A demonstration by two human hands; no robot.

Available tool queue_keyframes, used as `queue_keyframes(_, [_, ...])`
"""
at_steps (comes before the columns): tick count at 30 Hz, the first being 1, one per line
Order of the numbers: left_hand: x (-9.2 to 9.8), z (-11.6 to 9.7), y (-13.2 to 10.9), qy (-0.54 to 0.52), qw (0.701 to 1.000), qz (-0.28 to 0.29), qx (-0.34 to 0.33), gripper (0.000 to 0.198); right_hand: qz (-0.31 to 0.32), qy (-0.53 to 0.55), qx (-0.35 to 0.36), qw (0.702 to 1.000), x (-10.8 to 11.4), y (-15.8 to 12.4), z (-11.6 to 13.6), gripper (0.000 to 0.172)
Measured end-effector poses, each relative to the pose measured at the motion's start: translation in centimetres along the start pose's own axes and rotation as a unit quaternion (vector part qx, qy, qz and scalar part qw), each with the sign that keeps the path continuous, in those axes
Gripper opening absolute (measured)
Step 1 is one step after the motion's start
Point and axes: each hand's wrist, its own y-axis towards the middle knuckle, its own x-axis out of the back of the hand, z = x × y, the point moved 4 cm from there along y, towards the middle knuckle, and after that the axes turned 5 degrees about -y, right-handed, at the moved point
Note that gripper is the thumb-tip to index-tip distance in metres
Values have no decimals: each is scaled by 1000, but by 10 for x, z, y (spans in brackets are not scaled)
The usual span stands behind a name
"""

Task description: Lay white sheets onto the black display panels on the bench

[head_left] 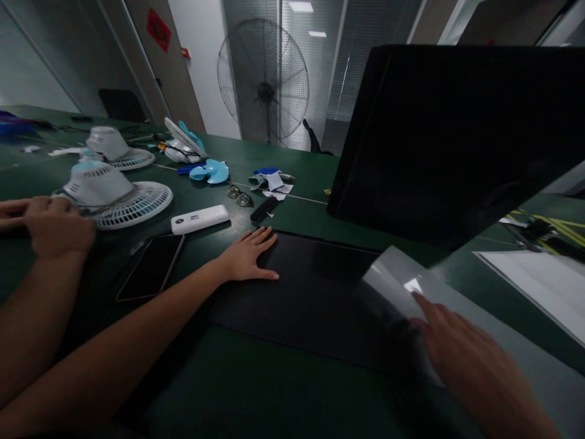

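Observation:
My left hand (249,256) lies flat and open, fingers spread, on the left end of a black mat (315,286) on the green table (256,396). My right hand (470,360), a little blurred, rests at the lower right with its fingers stretched out on a glossy grey sheet (393,274) that curls up from the mat. A large black panel (457,134) rises tilted above the mat on the right. What holds it up is hidden.
Another person's forearm and closed hand (55,228) rest at the left. Near them lie a dark phone (150,265), a white box (200,219), two white fan parts (114,192), blue fan blades (210,171), glasses (239,195) and a black marker (264,209). A standing fan (264,82) is behind the table.

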Motion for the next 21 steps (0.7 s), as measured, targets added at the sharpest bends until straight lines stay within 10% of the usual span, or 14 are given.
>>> queue_keyframes(7, [1,1,-1,-48,999,-8,-9,92,-21,91,231,968,13,-1,101,57])
queue_keyframes(14, [6,3,-3,-79,996,0,-48,104,-42,215,334,917,32,-6,105,75])
queue_keyframes(21, [7,-2,0,-69,997,6,-27,61,-95,132,59,985,-11,-2,50,62])
